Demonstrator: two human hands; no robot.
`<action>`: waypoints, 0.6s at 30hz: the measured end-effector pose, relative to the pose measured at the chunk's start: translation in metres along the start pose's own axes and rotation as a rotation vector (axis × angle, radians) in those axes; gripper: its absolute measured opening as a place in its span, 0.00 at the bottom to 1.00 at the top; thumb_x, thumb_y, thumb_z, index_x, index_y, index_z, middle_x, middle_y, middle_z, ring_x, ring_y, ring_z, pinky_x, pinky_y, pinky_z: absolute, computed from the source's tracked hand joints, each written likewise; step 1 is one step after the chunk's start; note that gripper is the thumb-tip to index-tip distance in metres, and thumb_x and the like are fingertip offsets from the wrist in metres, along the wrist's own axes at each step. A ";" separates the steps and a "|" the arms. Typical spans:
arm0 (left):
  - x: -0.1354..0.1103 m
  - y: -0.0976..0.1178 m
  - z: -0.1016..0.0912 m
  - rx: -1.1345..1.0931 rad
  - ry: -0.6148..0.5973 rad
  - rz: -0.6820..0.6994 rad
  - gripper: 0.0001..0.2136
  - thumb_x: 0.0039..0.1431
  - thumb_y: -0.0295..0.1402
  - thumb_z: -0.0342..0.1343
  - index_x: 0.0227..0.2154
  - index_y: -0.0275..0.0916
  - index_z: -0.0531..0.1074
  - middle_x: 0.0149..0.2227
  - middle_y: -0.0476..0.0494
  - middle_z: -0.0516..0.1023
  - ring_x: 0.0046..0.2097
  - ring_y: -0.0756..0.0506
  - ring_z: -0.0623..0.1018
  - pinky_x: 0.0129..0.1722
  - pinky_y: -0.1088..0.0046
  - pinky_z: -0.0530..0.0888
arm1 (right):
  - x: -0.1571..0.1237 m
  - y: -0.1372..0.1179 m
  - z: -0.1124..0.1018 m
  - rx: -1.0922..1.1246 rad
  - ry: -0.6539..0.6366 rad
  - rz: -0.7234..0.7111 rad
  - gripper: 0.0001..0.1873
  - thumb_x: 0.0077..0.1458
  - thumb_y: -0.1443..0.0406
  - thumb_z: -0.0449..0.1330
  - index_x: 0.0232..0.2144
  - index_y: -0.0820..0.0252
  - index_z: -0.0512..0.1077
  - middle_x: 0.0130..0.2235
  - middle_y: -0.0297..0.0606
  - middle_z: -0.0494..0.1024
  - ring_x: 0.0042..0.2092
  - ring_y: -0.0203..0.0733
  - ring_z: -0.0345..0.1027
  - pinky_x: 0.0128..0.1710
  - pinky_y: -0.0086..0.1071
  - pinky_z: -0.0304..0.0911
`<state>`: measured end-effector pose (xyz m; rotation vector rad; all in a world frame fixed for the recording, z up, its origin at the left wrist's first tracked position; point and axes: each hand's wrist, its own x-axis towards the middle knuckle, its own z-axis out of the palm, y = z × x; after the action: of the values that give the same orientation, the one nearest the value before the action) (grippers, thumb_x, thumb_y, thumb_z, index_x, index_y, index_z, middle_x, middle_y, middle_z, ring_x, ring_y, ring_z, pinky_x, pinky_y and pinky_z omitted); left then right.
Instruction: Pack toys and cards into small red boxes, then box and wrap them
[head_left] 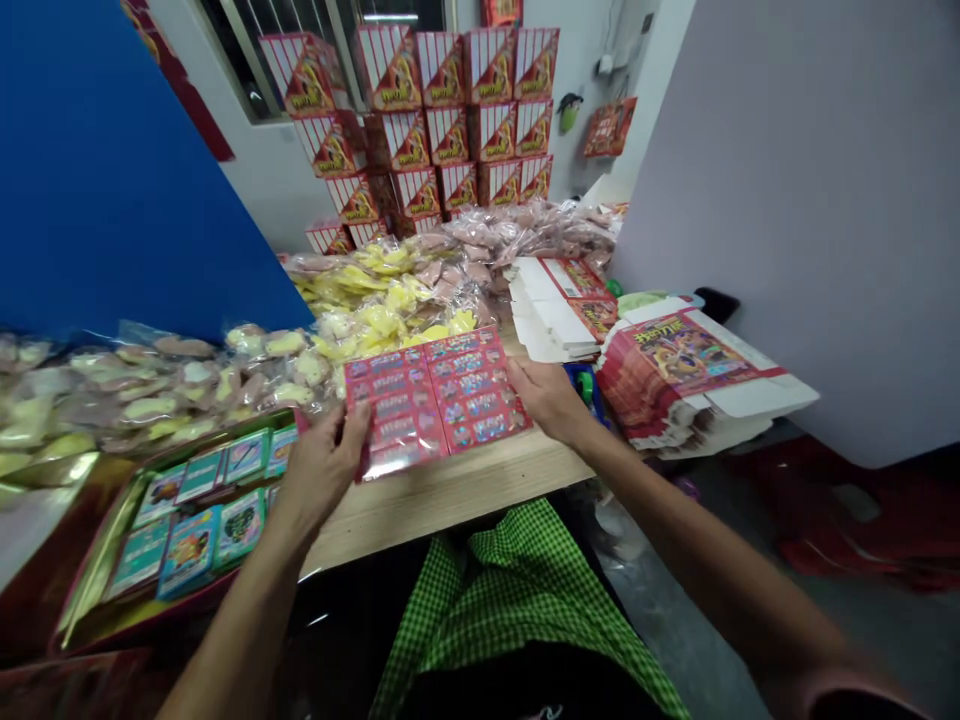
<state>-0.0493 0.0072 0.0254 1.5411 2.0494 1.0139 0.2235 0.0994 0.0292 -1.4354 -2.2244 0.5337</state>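
A red, shiny printed sheet (pixel 450 405) with two panels of small pictures and lettering is held up slightly above the wooden table (pixel 450 500). My left hand (pixel 324 468) grips its left edge, thumb on top. At the opposite edge, my right hand (pixel 549 398) pinches the sheet, its other fingers partly hidden. Below and left of my left hand stands a gold-lined box (pixel 96 570) with stacks of picture cards (pixel 187 550) inside; my forearm covers its right end.
Bagged yellow and pink pieces (pixel 390 300) are heaped along the back and left. Flat printed cartons (pixel 686 365) and folded white-and-red cartons (pixel 559 305) lie at the right. Stacked red boxes (pixel 442 120) stand by the wall. A blue panel (pixel 112 180) borders the left, a pale panel (pixel 810 200) the right.
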 end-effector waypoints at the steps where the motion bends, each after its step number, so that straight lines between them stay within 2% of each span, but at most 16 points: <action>1: 0.011 0.001 -0.007 -0.010 -0.020 -0.041 0.31 0.58 0.63 0.47 0.38 0.38 0.79 0.37 0.38 0.84 0.42 0.34 0.82 0.43 0.60 0.78 | 0.012 -0.006 -0.008 -0.051 -0.026 0.028 0.24 0.71 0.63 0.42 0.43 0.65 0.78 0.40 0.50 0.82 0.45 0.51 0.76 0.46 0.39 0.67; 3: 0.028 0.000 -0.018 -0.040 -0.065 -0.107 0.35 0.56 0.66 0.44 0.34 0.36 0.79 0.35 0.34 0.84 0.41 0.33 0.82 0.41 0.57 0.79 | 0.030 -0.016 -0.022 -0.092 -0.068 0.054 0.18 0.67 0.65 0.50 0.34 0.65 0.79 0.33 0.52 0.81 0.43 0.56 0.77 0.43 0.41 0.68; 5: 0.040 -0.003 -0.025 -0.031 -0.034 -0.095 0.37 0.58 0.65 0.42 0.40 0.35 0.80 0.41 0.30 0.84 0.45 0.32 0.82 0.46 0.53 0.79 | 0.037 -0.033 -0.025 -0.134 -0.063 0.060 0.12 0.61 0.68 0.56 0.38 0.68 0.80 0.36 0.57 0.82 0.45 0.61 0.77 0.46 0.45 0.69; 7: 0.047 -0.008 -0.027 0.033 0.071 0.035 0.34 0.63 0.61 0.41 0.49 0.36 0.77 0.52 0.30 0.81 0.55 0.33 0.79 0.57 0.49 0.74 | 0.034 -0.057 -0.014 -0.162 -0.022 0.011 0.18 0.60 0.68 0.57 0.50 0.73 0.77 0.49 0.64 0.79 0.55 0.66 0.72 0.55 0.51 0.66; 9: 0.055 -0.015 -0.021 0.113 0.110 0.250 0.30 0.67 0.55 0.40 0.56 0.38 0.74 0.62 0.33 0.75 0.66 0.35 0.71 0.68 0.48 0.63 | 0.028 -0.085 0.007 -0.166 -0.015 -0.137 0.28 0.63 0.64 0.56 0.62 0.72 0.68 0.64 0.59 0.69 0.67 0.62 0.59 0.67 0.50 0.55; 10: 0.058 -0.019 -0.016 0.146 0.064 0.351 0.30 0.68 0.53 0.40 0.58 0.38 0.73 0.65 0.34 0.71 0.69 0.35 0.67 0.71 0.49 0.57 | 0.026 -0.097 0.020 -0.179 -0.030 -0.282 0.33 0.66 0.61 0.54 0.67 0.75 0.61 0.69 0.60 0.62 0.71 0.63 0.52 0.70 0.52 0.49; 12: 0.063 -0.030 -0.004 0.184 -0.094 0.443 0.31 0.68 0.54 0.39 0.62 0.39 0.69 0.69 0.34 0.66 0.72 0.35 0.60 0.73 0.48 0.51 | 0.024 -0.110 0.042 -0.194 -0.171 -0.384 0.38 0.67 0.57 0.52 0.70 0.79 0.55 0.71 0.60 0.54 0.73 0.62 0.45 0.72 0.52 0.44; 15: 0.066 -0.046 0.008 0.207 -0.231 0.302 0.36 0.67 0.56 0.37 0.69 0.39 0.60 0.73 0.35 0.56 0.75 0.33 0.50 0.72 0.46 0.50 | 0.029 -0.097 0.053 -0.186 -0.283 -0.334 0.40 0.67 0.55 0.52 0.70 0.80 0.54 0.73 0.60 0.48 0.74 0.62 0.39 0.73 0.53 0.39; 18: 0.066 -0.053 0.007 0.223 -0.262 0.163 0.38 0.67 0.58 0.37 0.72 0.40 0.53 0.75 0.38 0.51 0.76 0.32 0.43 0.72 0.44 0.44 | 0.036 -0.056 0.035 -0.024 -0.192 -0.130 0.40 0.65 0.57 0.55 0.70 0.80 0.54 0.73 0.62 0.45 0.75 0.63 0.35 0.73 0.56 0.33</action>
<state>-0.1010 0.0636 -0.0108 1.8692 1.9283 0.6108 0.1485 0.1076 0.0355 -1.2867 -2.4618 0.6262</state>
